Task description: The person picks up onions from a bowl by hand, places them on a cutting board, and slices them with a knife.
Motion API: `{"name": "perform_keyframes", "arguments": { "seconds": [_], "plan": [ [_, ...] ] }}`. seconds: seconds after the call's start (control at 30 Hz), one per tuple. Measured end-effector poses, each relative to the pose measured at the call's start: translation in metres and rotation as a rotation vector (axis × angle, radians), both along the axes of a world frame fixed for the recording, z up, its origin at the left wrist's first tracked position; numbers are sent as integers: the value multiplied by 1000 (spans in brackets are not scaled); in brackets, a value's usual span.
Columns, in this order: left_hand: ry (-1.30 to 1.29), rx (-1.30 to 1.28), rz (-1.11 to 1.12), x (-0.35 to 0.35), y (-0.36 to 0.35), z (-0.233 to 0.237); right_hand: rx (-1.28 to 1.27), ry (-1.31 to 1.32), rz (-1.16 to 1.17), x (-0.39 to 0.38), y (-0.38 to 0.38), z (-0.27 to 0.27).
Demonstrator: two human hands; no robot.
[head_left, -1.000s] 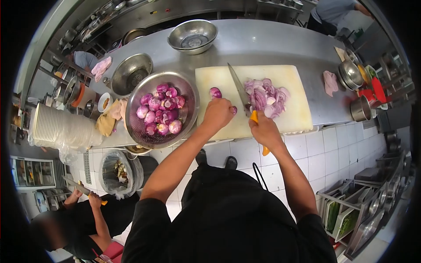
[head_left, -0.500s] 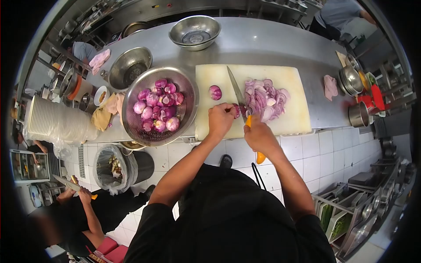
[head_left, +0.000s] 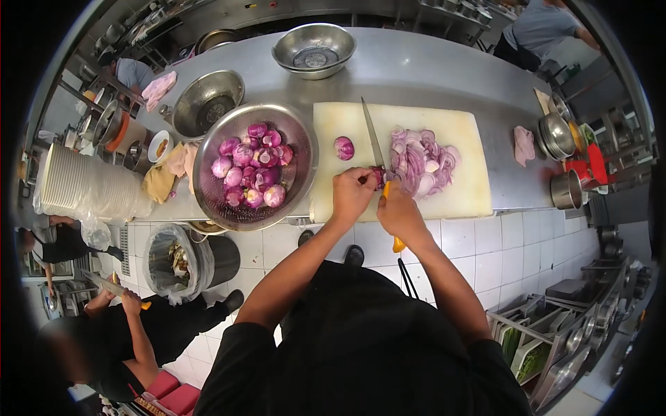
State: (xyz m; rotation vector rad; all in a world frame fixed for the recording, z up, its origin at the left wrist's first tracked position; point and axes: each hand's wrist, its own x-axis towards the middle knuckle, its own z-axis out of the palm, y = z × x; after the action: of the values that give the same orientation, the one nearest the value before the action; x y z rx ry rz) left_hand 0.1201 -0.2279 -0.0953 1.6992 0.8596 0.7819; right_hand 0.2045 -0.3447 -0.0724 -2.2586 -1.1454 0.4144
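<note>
My left hand point(head_left: 353, 194) is closed on a piece of red onion point(head_left: 375, 178), pressing it on the white cutting board point(head_left: 458, 197). Gripped in my right hand point(head_left: 404, 209) is a long knife point(head_left: 371, 132) with a yellow handle. Its blade points away from me and stands right beside the onion piece, close to my left fingers. A heap of sliced red onion point(head_left: 421, 161) lies to the right of the blade. Left of the blade rests a half onion point(head_left: 343, 148). A large metal colander point(head_left: 305, 159) holding several peeled red onions stands by the board's left edge.
Metal bowls point(head_left: 313, 50) stand farther back on the steel table point(head_left: 388, 59). Stacked white plates or lids point(head_left: 76, 186) are at the left. A lined trash bin point(head_left: 201, 260) is on the floor. At lower left a person point(head_left: 139, 333) holds another knife. A rack point(head_left: 548, 333) stands lower right.
The knife and my right hand have shifted slightly left, closer to my left hand. My left hand keeps its hold on the onion piece. The view has shifted a little.
</note>
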Motion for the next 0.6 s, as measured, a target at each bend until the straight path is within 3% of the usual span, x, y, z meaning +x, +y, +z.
{"name": "perform_keyframes", "arguments": {
  "seconds": [0.03,0.07,0.13,0.17,0.27,0.33,0.4,0.47,0.57,0.6],
  "plan": [
    [-15,34,13,1,0,-2,108,-177,34,-3,6,-4],
    [-29,66,27,1,1,-4,-3,-6,14,3,6,-3],
    [-18,57,8,0,0,-8,-236,343,-44,3,5,59],
    [-17,54,3,1,2,-8,-279,399,-45,5,5,79],
    [1,48,-18,0,1,-2,-198,382,-63,-5,2,73],
    [-48,60,-4,2,1,-7,-177,151,-33,-3,1,20],
    [-55,87,11,1,4,-7,-198,144,-56,-5,6,17],
    [-19,113,4,0,1,-4,-174,277,-49,-1,-1,22],
    [-2,85,-8,-1,1,-1,-300,430,-44,2,3,91],
    [-12,56,-11,-1,1,-1,-263,358,-38,1,2,76]
  ]
}}
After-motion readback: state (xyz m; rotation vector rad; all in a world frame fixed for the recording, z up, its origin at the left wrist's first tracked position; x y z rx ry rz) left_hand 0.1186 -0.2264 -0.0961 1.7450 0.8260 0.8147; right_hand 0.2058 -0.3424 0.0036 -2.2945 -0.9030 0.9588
